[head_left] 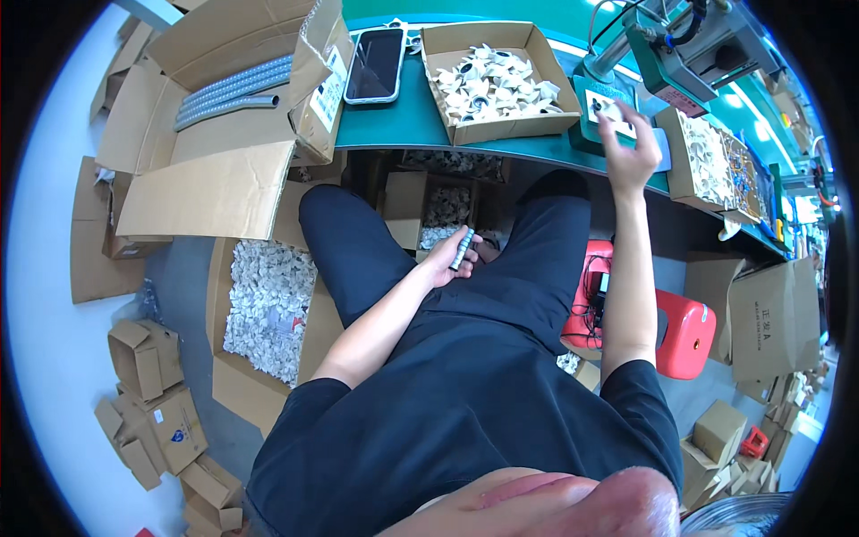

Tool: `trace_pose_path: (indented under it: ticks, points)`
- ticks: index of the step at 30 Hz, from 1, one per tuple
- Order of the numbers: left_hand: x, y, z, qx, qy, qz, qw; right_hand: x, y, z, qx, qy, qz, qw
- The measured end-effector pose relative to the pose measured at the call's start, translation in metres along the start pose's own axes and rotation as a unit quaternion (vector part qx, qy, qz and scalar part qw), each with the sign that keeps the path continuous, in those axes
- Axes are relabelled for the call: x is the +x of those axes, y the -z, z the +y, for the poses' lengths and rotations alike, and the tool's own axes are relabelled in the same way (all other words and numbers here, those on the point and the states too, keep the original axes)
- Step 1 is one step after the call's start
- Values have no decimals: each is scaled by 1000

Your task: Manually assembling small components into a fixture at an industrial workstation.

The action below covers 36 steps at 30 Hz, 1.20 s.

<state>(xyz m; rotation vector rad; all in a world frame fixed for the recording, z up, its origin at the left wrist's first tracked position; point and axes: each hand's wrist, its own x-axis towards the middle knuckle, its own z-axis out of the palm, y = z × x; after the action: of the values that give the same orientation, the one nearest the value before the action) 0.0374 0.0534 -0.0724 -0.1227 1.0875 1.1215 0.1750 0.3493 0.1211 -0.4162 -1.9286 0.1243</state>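
My left hand (442, 260) rests over my lap, its fingers closed around a short, grey banded cylinder (463, 249) that looks like a stack of small round pieces. Over the green press base (586, 134) at the right of the bench, my right hand (633, 152) reaches with its fingers apart and nothing visible between them. Just beyond those fingers is a white part (601, 107) with a dark centre, lying on the base. The green press head (667, 76) hangs above and to the right of it.
On the green bench (385, 130) are a carton of white star-shaped parts (455, 132), a phone (375, 66) and a box of grey tubes (237, 157). Another parts carton (684, 170) stands right of my hand. Cartons and a red stool (684, 336) surround my legs.
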Motion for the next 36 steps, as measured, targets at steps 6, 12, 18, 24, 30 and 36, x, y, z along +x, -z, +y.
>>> trace_pose_path:
  ticks: [6,12,18,24,30,36]
  points:
    - [-15,-5,-4,71,20,-143,987,61,-33,-36,-18,11,-127,992]
    - [-48,-18,15,15,-78,-261,962,19,-2,-87,222,-7,-238,945]
    - [-74,-52,54,58,-121,-335,933,-37,22,-123,352,-111,-487,791]
    - [-70,-68,60,60,-136,-353,924,-29,30,-109,381,-202,-506,747]
    - [-68,-67,49,35,-136,-365,920,-15,35,-90,357,-174,-455,797]
    - [-67,-58,44,23,-140,-365,920,-5,36,-93,326,-172,-482,795]
